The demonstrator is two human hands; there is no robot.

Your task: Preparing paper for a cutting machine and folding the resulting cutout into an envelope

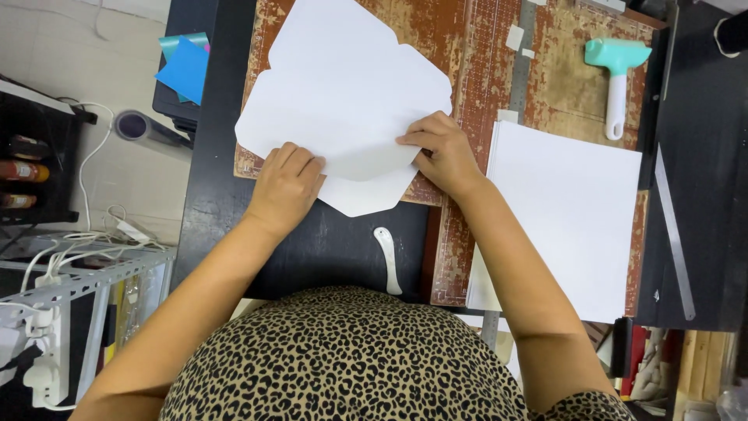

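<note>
Fingers [300, 160] of the left hand [284, 187] lie curled and close together, knuckles up, pressing down on the near left edge of a folded white paper cutout [343, 93]. At the right hand [444, 152] the fingers bend together and their tips press the fold of the same sheet at its near right edge; whether the thumb pinches the paper from below cannot be told. That cutout, with notched and rounded corners, lies on the worn brown cutting mat [460, 47], and its near flap [366, 191] reaches over the mat's edge onto the dark table [327, 242].

Just near of the flap, on the dark table, lies a white bone folder [387, 257]. Right of the right forearm sits a stack of white sheets [565, 218]. Farther off on the right, a teal-headed roller with a white handle [617, 82] rests on the mat. A metal ruler [674, 234] lies at the right edge. Far left, blue and teal paper squares [187, 66] sit beside a grey roll [136, 125].
</note>
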